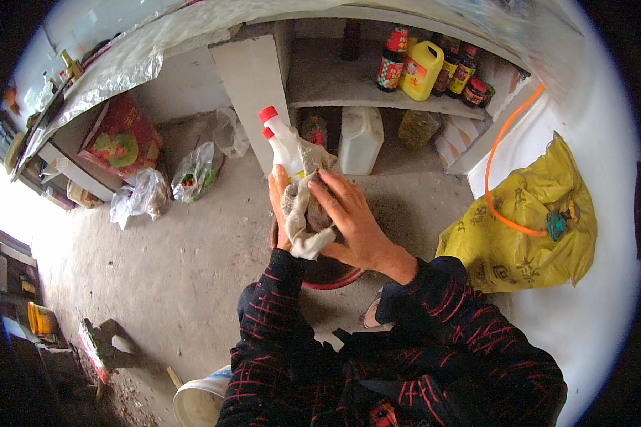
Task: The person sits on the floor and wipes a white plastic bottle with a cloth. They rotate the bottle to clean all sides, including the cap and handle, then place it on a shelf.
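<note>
Two white plastic bottles (282, 143) with red caps stand out above my hands, side by side and tilted. My left hand (280, 200) grips them from the left. A damp-looking grey-white cloth (304, 213) lies against their right side, under my right hand (355, 219), whose fingers press it on. The lower parts of the bottles are hidden by cloth and hands. Below my hands is a round reddish basin (334, 284), mostly covered by my arms and hands.
Ahead, a concrete shelf (331, 96) holds sauce bottles and a yellow jug (422, 70); a white jug (361, 141) stands beneath. At right, an orange hose (493, 160) reaches a yellow sack (513, 240). Plastic bags (141, 196) lie left; a white bucket (197, 403) is lower left.
</note>
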{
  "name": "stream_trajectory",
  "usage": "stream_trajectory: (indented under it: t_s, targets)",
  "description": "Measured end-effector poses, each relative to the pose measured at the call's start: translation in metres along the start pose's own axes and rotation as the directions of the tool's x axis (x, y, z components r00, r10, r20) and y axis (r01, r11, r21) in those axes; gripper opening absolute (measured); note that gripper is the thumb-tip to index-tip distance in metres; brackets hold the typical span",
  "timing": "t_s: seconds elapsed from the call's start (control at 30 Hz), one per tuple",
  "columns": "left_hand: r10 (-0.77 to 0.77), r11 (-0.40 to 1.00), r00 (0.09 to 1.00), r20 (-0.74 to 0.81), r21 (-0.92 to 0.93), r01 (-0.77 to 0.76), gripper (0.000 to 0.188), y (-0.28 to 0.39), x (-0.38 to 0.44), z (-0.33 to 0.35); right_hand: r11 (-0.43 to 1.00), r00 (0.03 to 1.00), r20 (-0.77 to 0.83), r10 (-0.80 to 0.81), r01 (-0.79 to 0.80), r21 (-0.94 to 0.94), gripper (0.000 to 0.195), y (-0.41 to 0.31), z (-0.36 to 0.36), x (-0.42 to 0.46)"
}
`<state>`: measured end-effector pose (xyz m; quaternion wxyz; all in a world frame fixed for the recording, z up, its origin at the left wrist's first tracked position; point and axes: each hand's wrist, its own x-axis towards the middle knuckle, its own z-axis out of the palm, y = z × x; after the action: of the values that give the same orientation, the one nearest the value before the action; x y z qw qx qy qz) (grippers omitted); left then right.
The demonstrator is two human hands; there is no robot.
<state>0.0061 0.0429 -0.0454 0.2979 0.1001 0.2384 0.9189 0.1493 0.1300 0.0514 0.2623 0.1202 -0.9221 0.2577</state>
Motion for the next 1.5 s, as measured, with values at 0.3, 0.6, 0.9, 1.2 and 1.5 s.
stream_trajectory:
  t_s: [0.3,0.6,0.9,1.2,1.5]
  targets:
    - [0.099,0.958,0.995,0.033,0.269,-0.104,0.067,-0.005,-0.004,0.021,0.996,0.934,-0.344,0.09,-0.077,0.052,0.067,0.013,0.019,0.04]
    - [0.049,0.912,0.994,-0.097,0.409,-0.005,0.048,-0.007,-0.011,0.021,0.905,0.885,-0.221,0.409,-0.363,0.22,0.061,0.04,0.003,0.112]
    - [0.196,0.892,0.979,-0.047,0.423,-0.158,0.061,0.009,-0.003,0.013,0.989,0.901,-0.421,0.102,-0.045,0.143,0.058,0.019,0.025,0.039]
    - [0.211,0.798,0.977,-0.026,0.581,-0.157,0.059,0.013,-0.006,0.029,0.979,0.894,-0.408,0.187,-0.136,0.15,0.06,0.006,0.04,-0.007]
    - [0.058,0.892,0.998,0.018,0.447,-0.06,0.056,0.008,-0.014,0.041,0.957,0.908,-0.371,0.193,-0.09,0.277,0.049,0.049,-0.002,0.103]
